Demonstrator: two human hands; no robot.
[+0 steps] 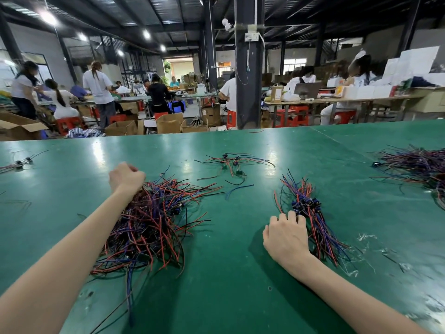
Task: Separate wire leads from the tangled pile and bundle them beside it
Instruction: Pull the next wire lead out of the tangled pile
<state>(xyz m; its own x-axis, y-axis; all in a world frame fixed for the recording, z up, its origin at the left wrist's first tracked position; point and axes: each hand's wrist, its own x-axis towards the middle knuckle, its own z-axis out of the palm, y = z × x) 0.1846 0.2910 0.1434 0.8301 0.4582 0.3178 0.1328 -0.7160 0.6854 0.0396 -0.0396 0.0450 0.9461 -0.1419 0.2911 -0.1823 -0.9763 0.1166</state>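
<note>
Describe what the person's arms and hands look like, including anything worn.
The left hand and right hand are ungloved, with no ring, watch or bracelet visible. Both arms are bare to the frame's edge; no sleeves show.
</note>
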